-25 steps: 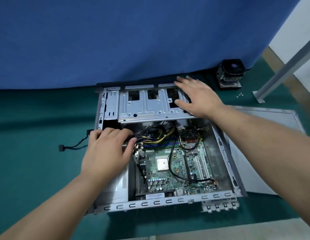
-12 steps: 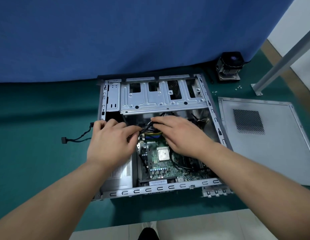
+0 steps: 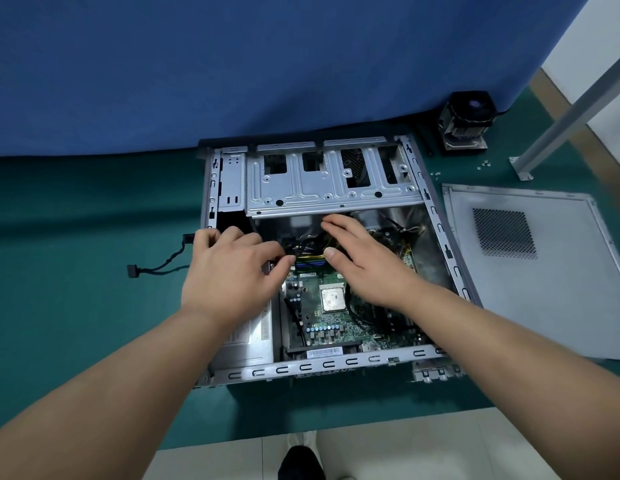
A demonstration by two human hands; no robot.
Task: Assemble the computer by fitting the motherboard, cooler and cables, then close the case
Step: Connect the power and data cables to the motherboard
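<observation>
Above the motherboard (image 3: 336,327), left hand (image 3: 232,271) pinched the floppy cable bundle (image 3: 306,252); right hand (image 3: 364,261) fingers spread; grip connectors, not wires

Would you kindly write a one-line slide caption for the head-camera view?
Both hands, left and right, work the cable bundle above the motherboard inside the open case; cooler waits aside.

The green worktop (image 3: 76,306) is carrying the open case (image 3: 436,216), a side panel (image 3: 561,306), the cooler (image 3: 466,121), and what look like loose screws (image 3: 483,165).
</observation>
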